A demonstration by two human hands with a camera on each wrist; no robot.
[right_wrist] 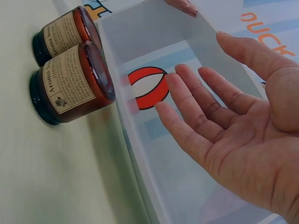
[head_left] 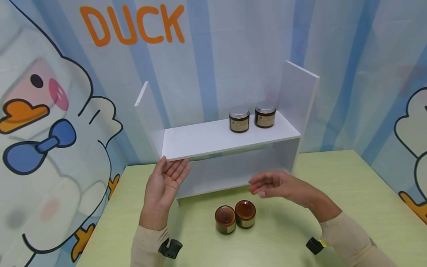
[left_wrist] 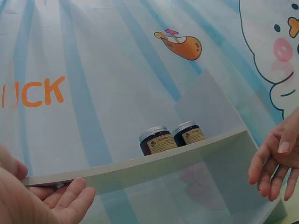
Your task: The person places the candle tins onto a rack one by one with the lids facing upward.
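Note:
In the head view my left hand pinches the front left edge of the white shelf board, thumb on top and fingers beneath. My right hand hovers in front of the lower level, holding nothing, its fingers loosely extended. Close by on the table stand two amber glass jars, side by side with amber glass uppermost; their labels show in the right wrist view. On the board's right half are two dark jars with silver lids and tan labels.
The white shelf unit has a left side panel, a right side panel and a lower board. It stands on a pale green table. Behind hangs a blue-striped curtain with duck drawings.

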